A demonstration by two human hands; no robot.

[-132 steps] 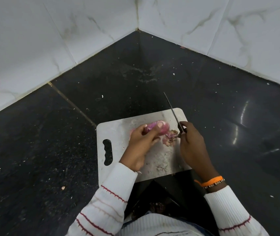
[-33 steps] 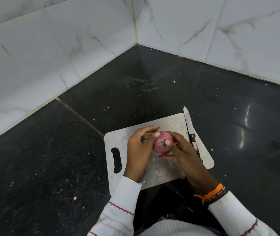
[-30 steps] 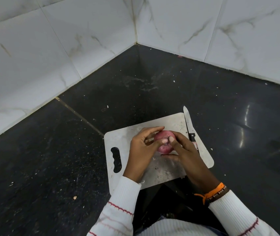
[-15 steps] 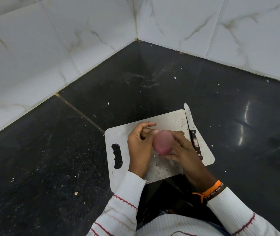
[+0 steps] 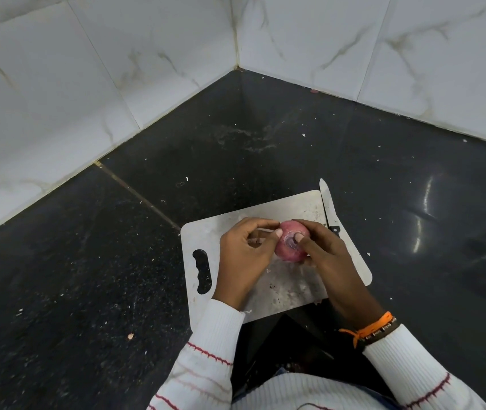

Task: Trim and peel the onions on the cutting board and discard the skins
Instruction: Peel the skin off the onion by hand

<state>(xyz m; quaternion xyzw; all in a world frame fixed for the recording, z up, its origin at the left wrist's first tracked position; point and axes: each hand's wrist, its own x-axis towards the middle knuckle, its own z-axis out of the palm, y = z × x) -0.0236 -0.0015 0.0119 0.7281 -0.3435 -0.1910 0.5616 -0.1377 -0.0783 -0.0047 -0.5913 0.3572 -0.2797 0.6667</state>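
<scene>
A pink-red onion (image 5: 287, 250) is held above the pale cutting board (image 5: 230, 229), its cut end facing up at me. My left hand (image 5: 243, 257) grips its left side, thumb against the skin. From the right, my right hand (image 5: 329, 263) holds the onion too, thumb tip pressed on the cut end. The knife (image 5: 328, 207) lies along the board's right edge, blade pointing away, its handle mostly hidden behind my right hand.
The board lies on a dark stone counter (image 5: 117, 276) speckled with small white scraps. White marble-patterned wall tiles (image 5: 117, 69) close the corner behind. An oval handle slot (image 5: 202, 272) is cut in the board's left end. A small skin flake (image 5: 130, 336) lies at the lower left.
The knife has left my right hand and now lies on the board's right edge. Both hands have turned the onion, so its cut end faces up under my right thumb.
</scene>
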